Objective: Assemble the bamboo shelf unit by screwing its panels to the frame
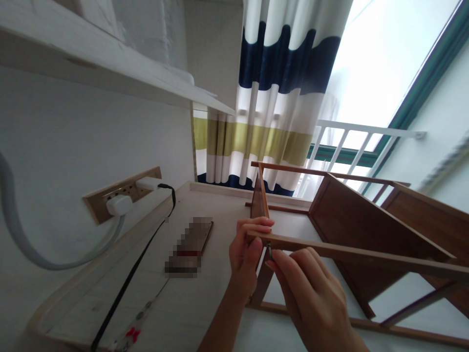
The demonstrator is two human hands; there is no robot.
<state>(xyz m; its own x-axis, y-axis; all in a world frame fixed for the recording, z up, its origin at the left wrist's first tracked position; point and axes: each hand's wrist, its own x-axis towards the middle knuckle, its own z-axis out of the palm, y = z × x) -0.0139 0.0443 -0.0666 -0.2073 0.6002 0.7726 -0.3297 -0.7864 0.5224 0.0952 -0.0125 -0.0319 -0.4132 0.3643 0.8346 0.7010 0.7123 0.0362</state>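
A brown wooden shelf rack [359,252] lies on its side on the white desktop. My left hand [246,249] is closed round the near end of its upper rail, thumb on the front and fingers over the top. Just right of it, my right hand [311,293] pinches a small metal piece [269,250] between thumb and fingertips. That piece sits against the rail close to its end; whether it is a screw or a key, I cannot tell. My right palm faces away, so its inner side is hidden.
A phone [190,249], blurred out, lies on the white desk [216,293] with a beaded strap [134,332]. A black cable [135,271] runs from the wall socket [124,193], where a white plug [119,205] sits. A shelf [110,63] overhangs at left; curtain [274,107] and window railing [366,129] stand behind.
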